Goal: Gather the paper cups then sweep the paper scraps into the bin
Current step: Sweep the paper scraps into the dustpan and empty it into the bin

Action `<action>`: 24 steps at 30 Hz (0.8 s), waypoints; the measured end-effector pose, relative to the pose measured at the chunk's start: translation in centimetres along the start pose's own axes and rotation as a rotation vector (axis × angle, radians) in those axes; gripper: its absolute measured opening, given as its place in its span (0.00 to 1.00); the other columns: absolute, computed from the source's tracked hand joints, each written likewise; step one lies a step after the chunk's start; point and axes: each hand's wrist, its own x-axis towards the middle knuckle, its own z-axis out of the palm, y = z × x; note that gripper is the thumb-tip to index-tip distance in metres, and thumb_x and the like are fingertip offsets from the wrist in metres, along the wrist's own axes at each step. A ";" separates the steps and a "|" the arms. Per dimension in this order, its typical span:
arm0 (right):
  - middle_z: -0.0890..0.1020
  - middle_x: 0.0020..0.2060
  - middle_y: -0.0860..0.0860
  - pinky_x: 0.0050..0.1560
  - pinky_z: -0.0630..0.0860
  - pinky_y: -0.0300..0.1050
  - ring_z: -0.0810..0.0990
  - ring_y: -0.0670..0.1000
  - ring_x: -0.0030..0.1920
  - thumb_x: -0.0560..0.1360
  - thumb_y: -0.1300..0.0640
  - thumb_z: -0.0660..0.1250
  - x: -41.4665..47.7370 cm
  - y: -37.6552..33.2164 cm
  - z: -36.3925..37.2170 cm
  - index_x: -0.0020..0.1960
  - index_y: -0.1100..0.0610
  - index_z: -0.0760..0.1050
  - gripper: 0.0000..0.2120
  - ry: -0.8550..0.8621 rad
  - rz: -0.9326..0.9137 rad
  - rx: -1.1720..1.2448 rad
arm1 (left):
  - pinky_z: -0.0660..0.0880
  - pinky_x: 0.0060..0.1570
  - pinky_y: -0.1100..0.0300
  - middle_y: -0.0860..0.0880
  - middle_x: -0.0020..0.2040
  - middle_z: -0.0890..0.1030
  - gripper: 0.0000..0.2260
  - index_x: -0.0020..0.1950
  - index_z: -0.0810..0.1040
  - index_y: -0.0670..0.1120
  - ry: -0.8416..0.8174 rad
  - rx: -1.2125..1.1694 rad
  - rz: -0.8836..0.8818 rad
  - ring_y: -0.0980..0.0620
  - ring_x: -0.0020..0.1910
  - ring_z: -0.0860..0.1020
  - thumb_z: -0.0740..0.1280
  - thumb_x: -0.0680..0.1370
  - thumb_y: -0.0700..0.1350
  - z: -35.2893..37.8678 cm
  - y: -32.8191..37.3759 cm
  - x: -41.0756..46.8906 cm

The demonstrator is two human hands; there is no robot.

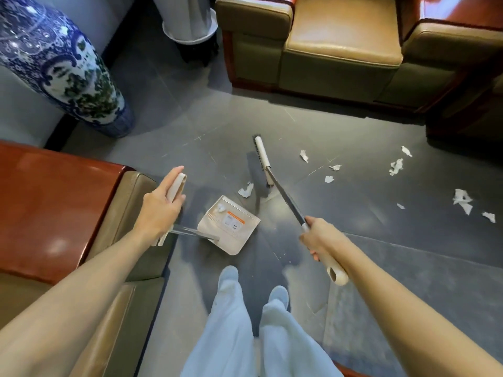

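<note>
**Head view.** The left grip (160,205), at centre left of the frame, is shown clenched around the pale upright handle (175,186) of the dustpan (231,227). The pan's tray is set low at the grey floor (381,268) just ahead of the feet. Its open mouth is turned toward the upper right, presumably so that debris can be pushed in from that side.

The right grip (321,238), at centre right, is clenched around the upper end of the broom shaft (285,198), just below its pale end cap. The shaft slants up and left to the broom head (262,159), which is laid on the floor at frame centre.

One paper scrap (246,189) lies between the broom head and the pan mouth, close to both, and a short stroke toward the pan is judged sufficient for it. The other paper scraps (396,166) are scattered across the right of the frame, well apart from the pan, so most of the sweeping is judged undone.

A small white object (220,208) is seen in the pan's rear corner, but its nature cannot be told. No paper cups are in view. A white cylinder (190,23) at top centre may be the bin, though this cannot be confirmed.

The working area is bounded by a brown armchair (340,42) above and a blue-and-white vase (60,66) at upper left.
</note>
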 end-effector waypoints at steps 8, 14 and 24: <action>0.73 0.30 0.57 0.28 0.69 0.37 0.70 0.51 0.22 0.74 0.65 0.55 5.3 -2.8 2.7 0.45 0.62 0.69 0.05 -0.184 0.342 0.254 | 0.75 0.56 0.50 0.48 0.59 0.80 0.26 0.72 0.66 0.61 -0.071 0.029 0.035 0.44 0.50 0.79 0.66 0.78 0.41 -1.7 -1.3 7.2; 0.71 0.33 0.55 0.23 0.64 0.33 0.68 0.51 0.25 0.76 0.61 0.52 5.3 -3.8 5.0 0.49 0.58 0.68 0.07 -0.054 0.286 0.067 | 0.76 0.54 0.52 0.48 0.56 0.80 0.26 0.72 0.67 0.62 -0.099 0.021 0.069 0.41 0.48 0.79 0.66 0.78 0.40 -2.3 -1.4 11.5; 0.69 0.23 0.52 0.25 0.63 0.36 0.67 0.52 0.23 0.77 0.54 0.63 0.9 -6.2 2.6 0.54 0.54 0.72 0.07 -0.282 0.188 0.107 | 0.73 0.55 0.60 0.56 0.55 0.78 0.27 0.69 0.69 0.65 -0.226 -0.067 0.137 0.49 0.52 0.77 0.66 0.77 0.40 -1.4 1.9 16.7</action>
